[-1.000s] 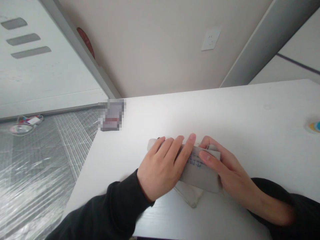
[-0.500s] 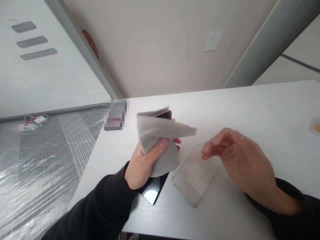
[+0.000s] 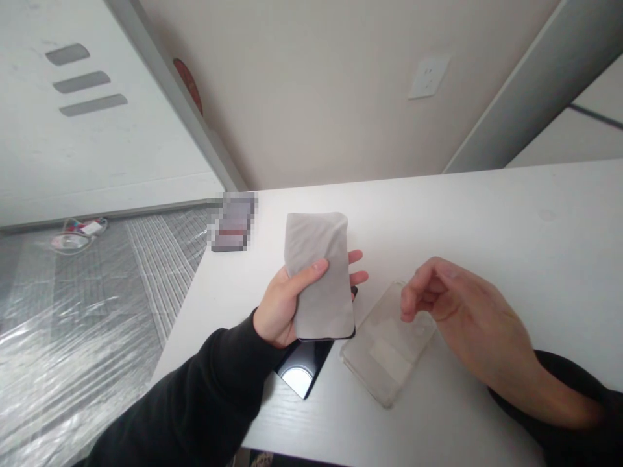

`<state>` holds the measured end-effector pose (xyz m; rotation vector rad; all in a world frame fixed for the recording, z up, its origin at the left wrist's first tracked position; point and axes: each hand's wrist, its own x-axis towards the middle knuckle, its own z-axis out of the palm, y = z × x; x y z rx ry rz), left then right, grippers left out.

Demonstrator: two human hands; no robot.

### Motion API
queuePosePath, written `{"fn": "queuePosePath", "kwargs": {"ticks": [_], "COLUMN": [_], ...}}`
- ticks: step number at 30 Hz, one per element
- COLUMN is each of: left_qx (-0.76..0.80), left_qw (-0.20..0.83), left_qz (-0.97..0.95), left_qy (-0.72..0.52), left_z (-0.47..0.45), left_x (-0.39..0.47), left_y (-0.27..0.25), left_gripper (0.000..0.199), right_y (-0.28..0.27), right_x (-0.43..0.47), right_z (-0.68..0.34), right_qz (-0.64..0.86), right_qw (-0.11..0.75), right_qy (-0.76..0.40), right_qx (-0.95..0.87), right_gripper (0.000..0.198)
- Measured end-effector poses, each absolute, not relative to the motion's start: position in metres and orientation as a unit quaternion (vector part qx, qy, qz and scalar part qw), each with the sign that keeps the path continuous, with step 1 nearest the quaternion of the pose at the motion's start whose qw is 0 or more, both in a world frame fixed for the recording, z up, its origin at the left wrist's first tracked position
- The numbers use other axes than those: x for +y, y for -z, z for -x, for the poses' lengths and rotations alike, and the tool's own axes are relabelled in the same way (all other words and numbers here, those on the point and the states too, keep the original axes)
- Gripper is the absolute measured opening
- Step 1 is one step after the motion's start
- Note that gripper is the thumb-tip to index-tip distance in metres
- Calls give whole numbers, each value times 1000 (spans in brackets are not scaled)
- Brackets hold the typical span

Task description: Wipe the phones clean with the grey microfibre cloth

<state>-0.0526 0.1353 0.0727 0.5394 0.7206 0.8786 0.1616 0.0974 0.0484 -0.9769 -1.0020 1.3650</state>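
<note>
My left hand (image 3: 287,298) grips a phone wrapped over with a grey cloth (image 3: 318,246); its thumb presses on the cloth and its fingers reach round behind. Only a thin dark edge of the held phone (image 3: 331,339) shows below the cloth. Under this hand a black glossy phone-like slab (image 3: 302,373) lies on the table, partly hidden and reflecting a bright light. My right hand (image 3: 467,308) hovers with fingers loosely curled and nothing visible in them. Its fingertips are over the upper right part of a clear, yellowish phone case (image 3: 384,357) lying flat.
A white table (image 3: 487,214) spans the middle, against a wall with a socket (image 3: 429,76). At its back left corner lies a blurred-out dark rectangular object (image 3: 233,224). Left of the table, plastic sheeting (image 3: 111,324) covers a striped surface with a bundled cable (image 3: 78,237) on it.
The cloth, folded up and loose at its top before, now lies flat over the held phone. My right hand stays nearly in place with its fingers slightly more curled.
</note>
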Motion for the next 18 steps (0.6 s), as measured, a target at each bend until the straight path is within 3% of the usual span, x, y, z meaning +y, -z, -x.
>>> {"fn": "queuePosePath", "kwargs": {"ticks": [9,18], "left_qx": [366,396], "left_qw": [806,766], "left_qz": [-228,-272], "left_qy": [-406,-426], "left_z": [56,57], "left_x": [138,136], "left_y": [-65,-60], "left_gripper": [50,47], "right_y": [-49,-49], "right_x": [98,98], "right_z": [-159,-160], "right_qz": [411,416], "right_qw": [562,558], "right_qy": [-594,-591], "right_qx": [-403,-408], "right_gripper": [40,38]}}
